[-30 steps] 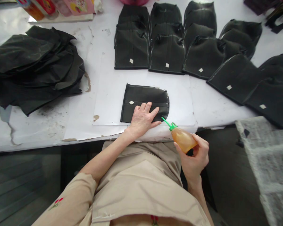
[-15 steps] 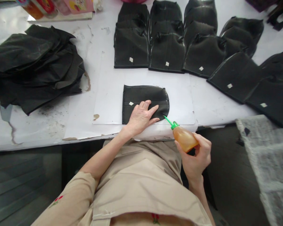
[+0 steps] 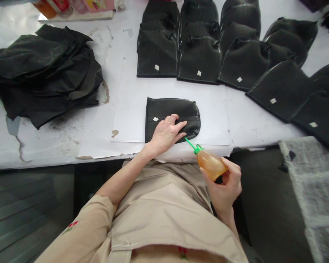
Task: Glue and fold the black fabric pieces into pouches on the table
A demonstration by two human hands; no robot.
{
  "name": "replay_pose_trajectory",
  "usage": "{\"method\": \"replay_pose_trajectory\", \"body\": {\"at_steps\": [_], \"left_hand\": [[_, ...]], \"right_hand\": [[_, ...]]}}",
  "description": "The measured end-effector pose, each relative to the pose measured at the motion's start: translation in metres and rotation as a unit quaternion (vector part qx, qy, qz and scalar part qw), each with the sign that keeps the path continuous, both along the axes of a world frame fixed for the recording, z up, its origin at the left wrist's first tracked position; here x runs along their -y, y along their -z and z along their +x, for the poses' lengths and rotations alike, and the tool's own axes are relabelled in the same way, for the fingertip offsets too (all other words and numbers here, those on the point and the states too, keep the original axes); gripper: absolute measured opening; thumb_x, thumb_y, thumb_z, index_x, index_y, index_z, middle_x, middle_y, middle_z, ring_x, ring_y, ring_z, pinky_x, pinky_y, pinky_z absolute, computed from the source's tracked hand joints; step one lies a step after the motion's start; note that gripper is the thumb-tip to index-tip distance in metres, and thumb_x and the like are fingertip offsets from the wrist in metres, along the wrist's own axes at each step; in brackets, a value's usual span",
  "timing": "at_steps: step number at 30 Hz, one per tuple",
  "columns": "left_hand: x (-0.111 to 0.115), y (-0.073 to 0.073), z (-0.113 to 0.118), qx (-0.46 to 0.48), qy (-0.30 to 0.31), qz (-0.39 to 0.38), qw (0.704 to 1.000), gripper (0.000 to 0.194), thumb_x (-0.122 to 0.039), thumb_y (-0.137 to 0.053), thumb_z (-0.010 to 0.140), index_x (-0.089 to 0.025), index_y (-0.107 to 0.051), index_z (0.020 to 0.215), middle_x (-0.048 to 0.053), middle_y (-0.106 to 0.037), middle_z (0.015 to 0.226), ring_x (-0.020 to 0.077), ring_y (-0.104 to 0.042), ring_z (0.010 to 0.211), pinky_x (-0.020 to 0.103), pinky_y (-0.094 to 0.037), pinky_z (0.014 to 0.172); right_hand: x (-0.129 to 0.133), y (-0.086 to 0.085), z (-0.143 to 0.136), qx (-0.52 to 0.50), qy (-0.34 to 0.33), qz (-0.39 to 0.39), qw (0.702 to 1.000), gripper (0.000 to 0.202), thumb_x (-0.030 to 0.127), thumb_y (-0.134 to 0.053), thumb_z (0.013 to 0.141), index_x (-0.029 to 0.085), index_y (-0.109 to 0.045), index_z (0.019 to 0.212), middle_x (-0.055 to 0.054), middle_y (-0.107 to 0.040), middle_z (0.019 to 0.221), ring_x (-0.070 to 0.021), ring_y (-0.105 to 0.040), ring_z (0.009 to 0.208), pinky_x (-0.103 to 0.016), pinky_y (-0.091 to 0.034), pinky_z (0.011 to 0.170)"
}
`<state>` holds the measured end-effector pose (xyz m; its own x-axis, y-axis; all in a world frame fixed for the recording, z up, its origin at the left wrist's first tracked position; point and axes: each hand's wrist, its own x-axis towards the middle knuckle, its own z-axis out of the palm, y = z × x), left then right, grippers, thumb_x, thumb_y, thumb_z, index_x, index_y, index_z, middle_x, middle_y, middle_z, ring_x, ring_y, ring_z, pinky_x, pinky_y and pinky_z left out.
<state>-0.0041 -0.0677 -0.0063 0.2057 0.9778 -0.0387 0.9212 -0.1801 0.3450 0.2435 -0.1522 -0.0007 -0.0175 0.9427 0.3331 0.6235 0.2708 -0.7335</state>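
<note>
A flat black leather-like piece (image 3: 164,106), rounded at its right end and marked with a small white sticker, lies on a white sheet (image 3: 126,124). My left hand (image 3: 167,131) rests on its lower part with fingers spread. My right hand (image 3: 226,186) is wrapped round a squeeze bottle (image 3: 210,166) of amber liquid, tilted with its green nozzle (image 3: 190,144) pointing up and left. The nozzle tip is at the piece's lower edge, close to my left thumb; whether it touches I cannot tell. A glossy line runs along the piece's curved edge.
Several similar black pieces (image 3: 157,51) overlap in rows across the back and right of the table. On the left is a heap of loose black sheets (image 3: 49,73). Containers (image 3: 76,7) stand at the back left. A grey-white textured surface (image 3: 312,190) lies at the lower right.
The bottle's nozzle has moved left along the piece's lower edge, from the rounded corner toward my left thumb. My left hand stays on the piece. The whole view has shifted slightly.
</note>
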Motion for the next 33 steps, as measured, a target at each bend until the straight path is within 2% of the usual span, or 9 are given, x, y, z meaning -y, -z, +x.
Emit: {"method": "replay_pose_trajectory", "body": {"at_steps": [4,9,13,18,20,24,29,33], "left_hand": [[-0.001,-0.002,0.000,0.007,-0.002,-0.006,1.000,0.038,-0.035,-0.062,0.096,-0.020,-0.065,0.131,0.014,-0.056,0.131,0.0264,-0.057,0.115,0.037,-0.051,0.094],[-0.002,0.000,-0.003,0.039,-0.010,-0.007,0.999,0.034,-0.032,-0.060,0.097,-0.020,-0.066,0.128,0.013,-0.056,0.129,0.0251,-0.058,0.116,0.037,-0.051,0.098],[-0.001,0.000,-0.009,0.108,-0.025,-0.005,0.994,0.029,-0.025,-0.052,0.100,-0.018,-0.066,0.125,0.012,-0.058,0.126,0.0221,-0.060,0.116,0.033,-0.050,0.100],[0.006,-0.007,-0.028,0.199,-0.063,0.010,0.978,0.028,-0.026,-0.049,0.102,-0.018,-0.066,0.123,0.009,-0.061,0.118,0.0175,-0.064,0.105,0.028,-0.052,0.092],[0.011,-0.009,-0.039,0.188,-0.098,0.030,0.977,0.028,-0.026,-0.050,0.101,-0.019,-0.067,0.122,0.008,-0.061,0.116,0.0176,-0.064,0.103,0.029,-0.052,0.092],[0.023,-0.011,-0.059,0.089,-0.186,0.047,0.977,0.025,-0.026,-0.055,0.098,-0.019,-0.066,0.120,0.008,-0.063,0.112,0.0198,-0.064,0.101,0.031,-0.050,0.092],[0.034,-0.009,-0.072,0.017,-0.276,-0.015,0.961,0.021,-0.032,-0.063,0.094,-0.020,-0.061,0.110,0.005,-0.068,0.096,0.0209,-0.066,0.087,0.030,-0.049,0.078],[0.034,-0.008,-0.072,0.003,-0.311,-0.056,0.949,0.019,-0.037,-0.063,0.094,-0.022,-0.058,0.105,0.000,-0.069,0.079,0.0208,-0.067,0.076,0.029,-0.045,0.072]], "right_hand": [[0.004,0.003,-0.002,-0.011,-0.006,-0.008,1.000,0.065,0.034,-0.090,0.071,0.022,-0.058,0.127,-0.011,-0.064,0.112,-0.0268,-0.066,0.101,-0.047,-0.060,0.085],[0.007,0.005,-0.010,-0.026,-0.015,-0.023,0.999,0.064,0.037,-0.088,0.074,0.023,-0.057,0.128,-0.011,-0.064,0.112,-0.0270,-0.066,0.103,-0.046,-0.060,0.086],[0.007,0.004,-0.017,-0.037,-0.031,-0.023,0.999,0.063,0.037,-0.087,0.075,0.023,-0.056,0.128,-0.010,-0.064,0.112,-0.0275,-0.066,0.104,-0.048,-0.059,0.088],[0.006,0.002,-0.025,-0.044,-0.045,-0.019,0.998,0.062,0.035,-0.087,0.075,0.022,-0.057,0.128,-0.010,-0.064,0.112,-0.0269,-0.065,0.103,-0.047,-0.060,0.087],[0.005,0.002,-0.028,-0.040,-0.049,-0.020,0.998,0.062,0.034,-0.088,0.075,0.023,-0.057,0.127,-0.010,-0.064,0.112,-0.0266,-0.066,0.102,-0.047,-0.060,0.086],[0.003,0.001,-0.035,-0.039,-0.061,-0.024,0.997,0.063,0.035,-0.088,0.074,0.024,-0.056,0.128,-0.010,-0.064,0.113,-0.0269,-0.066,0.102,-0.045,-0.061,0.083],[0.001,0.000,-0.042,-0.038,-0.086,-0.021,0.995,0.064,0.033,-0.088,0.075,0.025,-0.056,0.130,-0.010,-0.064,0.113,-0.0265,-0.066,0.103,-0.046,-0.060,0.085],[-0.001,0.002,-0.047,-0.036,-0.103,-0.035,0.993,0.067,0.031,-0.088,0.075,0.025,-0.054,0.133,-0.010,-0.064,0.116,-0.0266,-0.065,0.105,-0.046,-0.060,0.086]]}}
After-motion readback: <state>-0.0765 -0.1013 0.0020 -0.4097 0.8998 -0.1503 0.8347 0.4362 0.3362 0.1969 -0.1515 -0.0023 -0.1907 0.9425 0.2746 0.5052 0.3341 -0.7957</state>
